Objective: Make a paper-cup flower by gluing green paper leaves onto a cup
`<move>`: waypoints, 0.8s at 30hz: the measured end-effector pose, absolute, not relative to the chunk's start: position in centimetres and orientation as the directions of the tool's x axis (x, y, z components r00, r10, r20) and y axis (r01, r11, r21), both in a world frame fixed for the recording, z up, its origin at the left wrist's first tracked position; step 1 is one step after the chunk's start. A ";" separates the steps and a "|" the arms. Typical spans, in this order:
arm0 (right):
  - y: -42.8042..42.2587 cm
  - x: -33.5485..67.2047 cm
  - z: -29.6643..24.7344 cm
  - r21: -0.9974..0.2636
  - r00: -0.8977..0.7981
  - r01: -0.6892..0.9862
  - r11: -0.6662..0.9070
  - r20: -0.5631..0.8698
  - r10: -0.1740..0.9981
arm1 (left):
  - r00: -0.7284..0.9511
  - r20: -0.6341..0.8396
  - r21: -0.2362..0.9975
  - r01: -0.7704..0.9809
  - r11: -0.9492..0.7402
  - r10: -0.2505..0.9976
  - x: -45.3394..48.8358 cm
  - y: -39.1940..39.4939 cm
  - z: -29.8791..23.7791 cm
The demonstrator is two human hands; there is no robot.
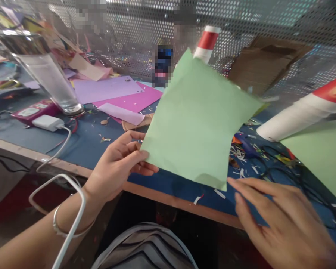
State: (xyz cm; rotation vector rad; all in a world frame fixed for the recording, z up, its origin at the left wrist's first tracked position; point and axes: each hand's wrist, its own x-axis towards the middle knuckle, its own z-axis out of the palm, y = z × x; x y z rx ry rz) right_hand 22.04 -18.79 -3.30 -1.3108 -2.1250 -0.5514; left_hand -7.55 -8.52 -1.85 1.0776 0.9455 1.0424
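Note:
A light green sheet of paper (pixel 196 127) is held up above the blue tabletop, slightly bent, its far right corner curling. My left hand (pixel 119 164) pinches its lower left corner between thumb and fingers. Close to the lower right corner is my right hand (pixel 277 216), fingers apart and a little blurred; the index fingertip is at the paper's edge, and I cannot tell if it touches. Behind the sheet rises a white and red paper cup stack (pixel 207 41), partly hidden.
A tall glass bottle (pixel 47 74) and a purple power strip with a white charger (pixel 49 122) stand left. Purple and magenta sheets (pixel 109 89) lie behind. Another cup stack (pixel 302 108), a green sheet (pixel 322 153), black cables (pixel 294 179) and paper scraps are right. A perforated metal panel (pixel 123 33) backs the table.

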 end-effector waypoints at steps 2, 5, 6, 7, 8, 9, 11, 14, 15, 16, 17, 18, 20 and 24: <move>-19.0 21.4 -3.6 0.043 -0.395 0.878 0.476 0.625 0.673 | 0.244 -0.138 0.958 -0.214 0.192 0.960 -7.7 -9.4 -2.0; -19.1 21.1 -4.1 0.044 -0.430 0.864 0.502 0.586 0.687 | 0.232 -0.195 0.933 -0.257 0.253 0.953 -7.8 -10.2 -2.1; -19.2 21.1 -4.2 0.048 -0.432 0.864 0.501 0.580 0.691 | 0.234 -0.213 0.925 -0.264 0.273 0.949 -7.9 -10.4 -2.2; -19.3 21.2 -4.3 0.054 -0.434 0.865 0.498 0.578 0.691 | 0.240 -0.230 0.920 -0.263 0.292 0.943 -7.9 -10.5 -2.2; -19.4 21.2 -4.4 0.060 -0.436 0.866 0.497 0.578 0.690 | 0.250 -0.243 0.919 -0.251 0.305 0.937 -7.9 -10.6 -2.3; -19.5 21.3 -4.5 0.067 -0.438 0.866 0.496 0.582 0.685 | 0.260 -0.248 0.925 -0.224 0.308 0.933 -8.0 -10.7 -2.4; -19.7 21.5 -4.6 0.058 -0.434 0.864 0.500 0.590 0.681 | 0.269 -0.218 0.961 -0.105 0.254 0.938 -8.2 -11.1 -2.8; -20.0 21.9 -5.1 0.016 -0.432 0.854 0.520 0.579 0.692 | 0.227 -0.002 0.960 0.272 -0.062 0.974 -8.8 -12.2 -3.2; -20.0 22.0 -5.3 0.005 -0.436 0.851 0.525 0.565 0.701 | 0.215 0.120 0.883 0.423 -0.203 0.969 -8.9 -12.6 -3.2; -20.0 22.2 -5.4 -0.005 -0.441 0.848 0.529 0.545 0.713 | 0.210 0.248 0.768 0.553 -0.324 0.946 -9.1 -13.0 -3.1; -20.0 22.2 -5.6 -0.017 -0.445 0.847 0.531 0.525 0.726 | 0.230 0.365 0.637 0.645 -0.422 0.902 -9.3 -13.2 -2.9; -20.0 22.3 -5.7 -0.029 -0.448 0.845 0.534 0.507 0.736 | 0.273 0.448 0.521 0.695 -0.496 0.851 -9.4 -13.4 -2.6; -19.9 22.3 -5.8 -0.047 -0.453 0.838 0.544 0.496 0.741 | 0.408 0.497 0.393 0.682 -0.617 0.766 -9.5 -13.2 -2.1; -19.7 22.1 -5.5 -0.082 -0.441 0.826 0.558 0.523 0.729 | 0.676 0.330 0.436 0.511 -0.741 0.659 -9.5 -11.3 -2.0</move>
